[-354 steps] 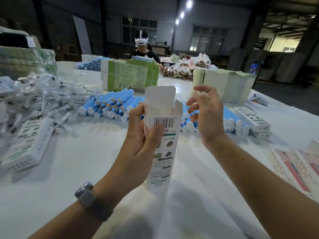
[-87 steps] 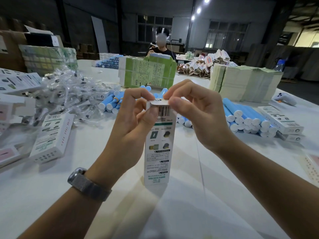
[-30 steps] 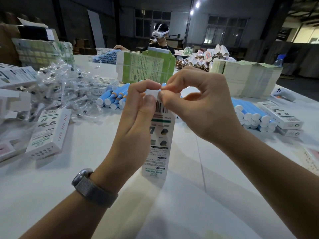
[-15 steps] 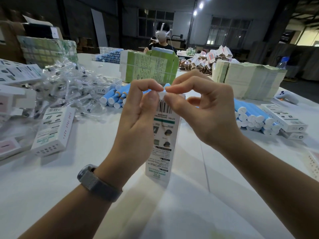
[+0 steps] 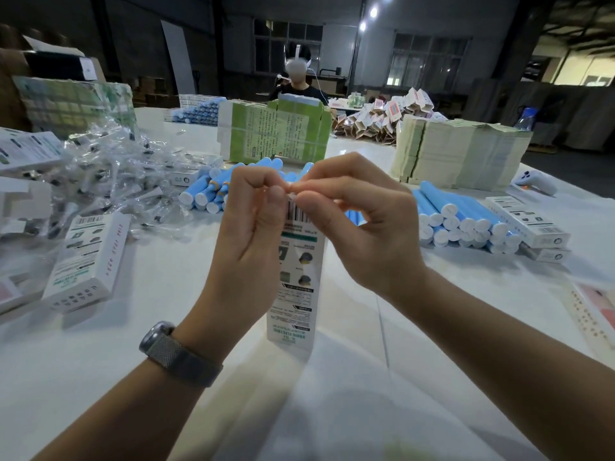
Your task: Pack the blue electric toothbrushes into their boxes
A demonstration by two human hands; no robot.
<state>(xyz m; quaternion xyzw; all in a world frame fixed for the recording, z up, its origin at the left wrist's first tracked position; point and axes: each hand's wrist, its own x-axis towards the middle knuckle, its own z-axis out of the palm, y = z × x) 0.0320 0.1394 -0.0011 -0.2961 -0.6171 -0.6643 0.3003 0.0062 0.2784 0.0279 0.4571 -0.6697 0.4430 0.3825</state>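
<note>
White table [image 5: 100,377], dim warehouse. Box [image 5: 296,291] stands upright at centre, long axis 12–6. Left hand [image 5: 248,234] & right hand [image 5: 362,227] both pinch its top at 12, equally near; blue toothbrushes [image 5: 462,217] lie at 2.

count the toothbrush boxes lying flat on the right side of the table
2: one box lies beside the blue toothbrushes, and a second box sits partly under it at the near end. More may be hidden.

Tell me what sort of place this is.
Likely a warehouse packing line: heaps of blue toothbrushes on a long white table, bundled flat cartons, and another worker across it.
</note>
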